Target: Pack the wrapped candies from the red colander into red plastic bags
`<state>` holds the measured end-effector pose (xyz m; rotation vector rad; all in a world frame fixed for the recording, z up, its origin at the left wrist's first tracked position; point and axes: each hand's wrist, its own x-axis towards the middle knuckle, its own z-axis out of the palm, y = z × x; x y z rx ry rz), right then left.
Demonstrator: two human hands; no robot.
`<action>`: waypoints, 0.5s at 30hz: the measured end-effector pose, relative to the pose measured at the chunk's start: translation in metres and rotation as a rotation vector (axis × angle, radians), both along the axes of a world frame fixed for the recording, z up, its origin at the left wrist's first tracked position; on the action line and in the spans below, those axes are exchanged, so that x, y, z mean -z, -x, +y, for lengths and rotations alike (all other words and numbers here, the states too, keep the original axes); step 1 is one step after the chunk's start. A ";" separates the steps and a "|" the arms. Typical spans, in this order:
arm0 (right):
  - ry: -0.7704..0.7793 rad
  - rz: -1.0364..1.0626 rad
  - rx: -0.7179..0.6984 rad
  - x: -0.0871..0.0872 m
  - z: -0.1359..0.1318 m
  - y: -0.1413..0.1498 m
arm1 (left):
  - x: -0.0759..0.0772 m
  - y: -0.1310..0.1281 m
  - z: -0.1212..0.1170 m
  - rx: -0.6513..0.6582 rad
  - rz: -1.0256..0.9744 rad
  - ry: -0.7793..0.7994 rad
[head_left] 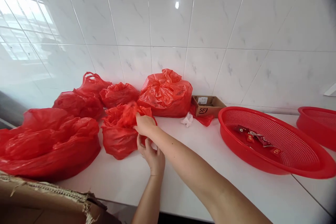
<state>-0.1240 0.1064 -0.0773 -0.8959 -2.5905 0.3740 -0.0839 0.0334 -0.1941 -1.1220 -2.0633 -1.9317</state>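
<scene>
A small red plastic bag (118,134) sits on the white counter (183,178) in front of me. My right hand (144,125) reaches across and grips the bag's bunched top, fingers closed on the plastic. My left hand (152,155) is just below it at the bag's right side, fingers curled against the plastic. What is inside the bag is hidden.
Several more red plastic bags (165,92) line the tiled wall, with a large one (49,143) at the left. A small open cardboard box (207,105) stands behind a red mesh basket (309,168) holding a few red packets (258,140). A second basket (319,124) is far right; torn cardboard (44,201) lies near me.
</scene>
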 end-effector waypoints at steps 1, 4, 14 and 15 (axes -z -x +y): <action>0.015 -0.005 0.003 0.004 0.000 -0.004 | -0.002 0.003 0.001 -0.036 -0.003 0.043; 0.008 0.070 0.000 0.004 0.002 -0.028 | -0.004 0.005 0.005 -0.080 -0.004 0.175; 0.242 0.562 -0.032 -0.030 0.020 -0.100 | -0.005 -0.009 0.007 -0.062 0.081 0.253; 0.271 0.526 -0.064 -0.030 0.016 -0.106 | -0.005 -0.009 0.006 -0.070 0.094 0.231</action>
